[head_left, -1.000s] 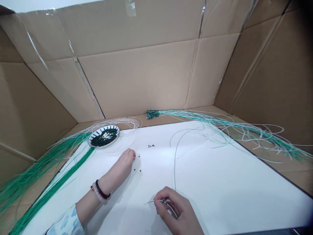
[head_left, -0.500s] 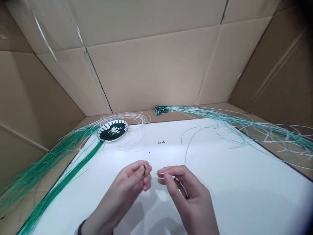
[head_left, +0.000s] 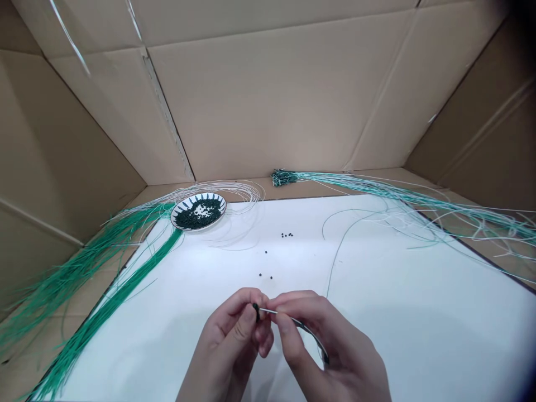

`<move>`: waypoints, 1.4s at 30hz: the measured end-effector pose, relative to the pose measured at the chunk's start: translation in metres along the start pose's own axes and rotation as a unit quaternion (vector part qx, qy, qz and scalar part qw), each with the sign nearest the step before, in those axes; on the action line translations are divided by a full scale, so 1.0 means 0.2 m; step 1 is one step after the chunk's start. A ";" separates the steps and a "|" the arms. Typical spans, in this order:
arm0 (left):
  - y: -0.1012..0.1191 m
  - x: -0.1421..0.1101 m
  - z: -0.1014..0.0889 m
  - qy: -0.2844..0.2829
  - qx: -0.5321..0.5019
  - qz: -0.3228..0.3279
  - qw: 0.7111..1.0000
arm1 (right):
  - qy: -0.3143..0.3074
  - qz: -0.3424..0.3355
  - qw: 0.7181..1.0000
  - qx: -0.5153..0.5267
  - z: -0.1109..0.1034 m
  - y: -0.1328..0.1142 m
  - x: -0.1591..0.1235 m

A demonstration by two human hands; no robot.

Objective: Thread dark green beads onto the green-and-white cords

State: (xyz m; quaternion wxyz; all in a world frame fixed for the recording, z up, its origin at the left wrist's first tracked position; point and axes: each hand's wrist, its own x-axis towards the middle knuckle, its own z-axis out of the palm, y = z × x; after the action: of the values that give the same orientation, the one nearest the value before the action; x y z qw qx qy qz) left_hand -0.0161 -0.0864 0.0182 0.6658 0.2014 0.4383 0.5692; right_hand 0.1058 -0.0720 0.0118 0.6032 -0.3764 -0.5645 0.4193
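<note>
Because the bead (head_left: 256,312) is tiny and probably slippery, it needs a fingertip pinch; left hand (head_left: 228,340) grips it, lower centre. Right hand (head_left: 330,340) pinches thin, springy wire (head_left: 268,310) close to its tip.

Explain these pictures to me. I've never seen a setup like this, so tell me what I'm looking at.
There is no machine here. One camera, worn on a person's head, looks forward and down at their two bare hands. The left hand pinches a small dark bead, and the right hand holds a thin pale strand, its tip close to the bead. Below them lies a white sheet, set among cardboard walls. A patterned plate holds a heap of dark beads, a few loose beads lie on the sheet, and bundles of long green strands spread out to both sides.
</note>
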 end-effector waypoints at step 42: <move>0.01 -0.06 -0.07 0.048 -0.047 0.053 0.996 | 0.002 -0.024 0.998 -0.053 0.14 0.02 -0.06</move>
State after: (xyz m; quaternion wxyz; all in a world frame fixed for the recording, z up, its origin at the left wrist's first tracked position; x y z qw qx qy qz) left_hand -0.0277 -0.0996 0.0157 0.6217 0.1650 0.4314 0.6326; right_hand 0.0779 -0.0821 0.0058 0.5933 -0.3949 -0.5935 0.3739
